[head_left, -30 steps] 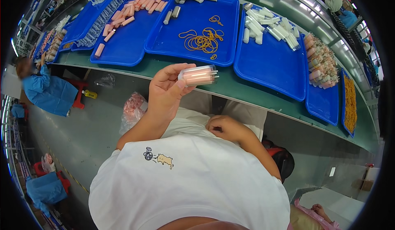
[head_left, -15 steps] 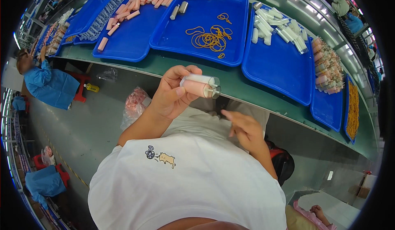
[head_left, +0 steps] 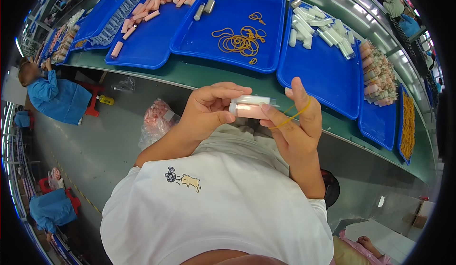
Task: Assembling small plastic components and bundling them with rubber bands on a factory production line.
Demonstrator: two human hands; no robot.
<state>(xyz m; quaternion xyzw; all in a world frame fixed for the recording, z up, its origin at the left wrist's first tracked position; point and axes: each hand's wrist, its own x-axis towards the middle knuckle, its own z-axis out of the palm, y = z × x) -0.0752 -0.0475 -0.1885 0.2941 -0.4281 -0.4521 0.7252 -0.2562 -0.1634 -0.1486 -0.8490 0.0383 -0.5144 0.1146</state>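
Your green table [head_left: 183,73] bends across the frame from upper left to right. On it, you have a row of blue trays: one tilted tray [head_left: 97,18] at upper left, a pink-piece tray [head_left: 147,46] beside it, a rubber-band tray [head_left: 199,37] at top centre, a white-piece tray [head_left: 318,73] right of centre, then a bundle-filled tray [head_left: 377,122] and a narrow tray [head_left: 399,137] at far right.

My pink tube [head_left: 248,112] and white tube [head_left: 256,100], my yellow band [head_left: 288,120]; blue trays [head_left: 209,30] at twelve o'clock; my white shirt [head_left: 213,217], cartoon-printed, at six.
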